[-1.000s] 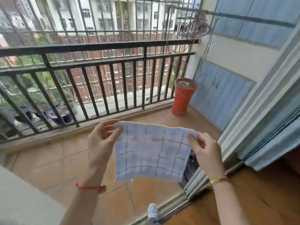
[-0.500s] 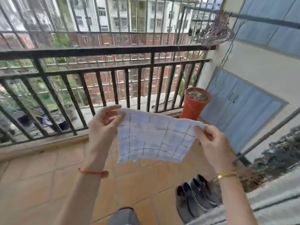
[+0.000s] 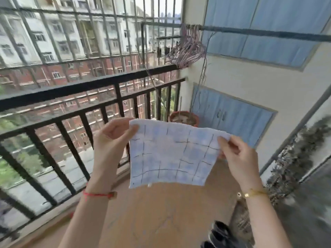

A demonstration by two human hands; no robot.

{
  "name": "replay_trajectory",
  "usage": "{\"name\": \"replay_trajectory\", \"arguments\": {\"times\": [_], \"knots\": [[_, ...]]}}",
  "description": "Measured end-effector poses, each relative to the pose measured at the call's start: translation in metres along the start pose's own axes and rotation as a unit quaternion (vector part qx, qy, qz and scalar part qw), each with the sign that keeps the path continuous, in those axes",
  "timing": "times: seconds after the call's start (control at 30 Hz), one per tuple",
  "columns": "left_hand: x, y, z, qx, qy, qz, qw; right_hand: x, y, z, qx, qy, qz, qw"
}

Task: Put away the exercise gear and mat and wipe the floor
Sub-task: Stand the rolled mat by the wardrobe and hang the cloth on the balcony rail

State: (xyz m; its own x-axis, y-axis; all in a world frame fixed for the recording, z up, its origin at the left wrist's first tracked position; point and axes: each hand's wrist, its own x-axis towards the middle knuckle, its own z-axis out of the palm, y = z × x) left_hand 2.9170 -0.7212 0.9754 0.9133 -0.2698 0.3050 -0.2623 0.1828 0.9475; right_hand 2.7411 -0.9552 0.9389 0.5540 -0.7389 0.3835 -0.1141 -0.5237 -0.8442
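Observation:
A pale blue checked cloth [image 3: 172, 154] with thin dark lines hangs spread flat in front of me, above the tiled balcony floor [image 3: 161, 215]. My left hand [image 3: 111, 140] pinches its upper left corner. My right hand [image 3: 238, 156] pinches its upper right corner. The cloth's lower edge hangs free. No exercise gear or mat is in view.
A black metal railing [image 3: 86, 86] closes the balcony ahead and to the left. An orange flower pot [image 3: 184, 119] stands in the far corner. Several hangers [image 3: 188, 51] hang from a rod [image 3: 268, 34] overhead. Blue cabinet doors [image 3: 232, 117] line the right wall. Dark shoes [image 3: 220, 233] sit at lower right.
The view has swung up and to the right as I moved further onto the balcony. Both hands have lifted the spread cloth higher, toward the railing corner.

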Motion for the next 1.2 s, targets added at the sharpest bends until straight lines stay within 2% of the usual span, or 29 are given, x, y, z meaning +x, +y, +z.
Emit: {"name": "replay_trajectory", "arguments": {"times": [0.2,0.5,0.97,1.07,1.2], "knots": [[0.113,-0.023,0.062,-0.014,-0.102,0.015,0.995,0.072,0.007,0.008,0.005,0.085,0.039,0.996],[0.238,-0.025,0.196,-0.060,-0.178,0.045,0.981,0.199,0.024,-0.025,-0.036,0.195,-0.025,0.980],[0.390,0.009,0.484,-0.139,-0.245,0.142,0.949,0.448,0.055,-0.181,-0.121,0.314,-0.107,0.936],[0.423,0.019,0.540,-0.146,-0.255,0.151,0.944,0.499,0.054,-0.208,-0.112,0.314,-0.119,0.935],[0.465,0.033,0.606,-0.168,-0.283,0.127,0.936,0.564,0.059,-0.241,-0.036,0.295,-0.110,0.948]]}}
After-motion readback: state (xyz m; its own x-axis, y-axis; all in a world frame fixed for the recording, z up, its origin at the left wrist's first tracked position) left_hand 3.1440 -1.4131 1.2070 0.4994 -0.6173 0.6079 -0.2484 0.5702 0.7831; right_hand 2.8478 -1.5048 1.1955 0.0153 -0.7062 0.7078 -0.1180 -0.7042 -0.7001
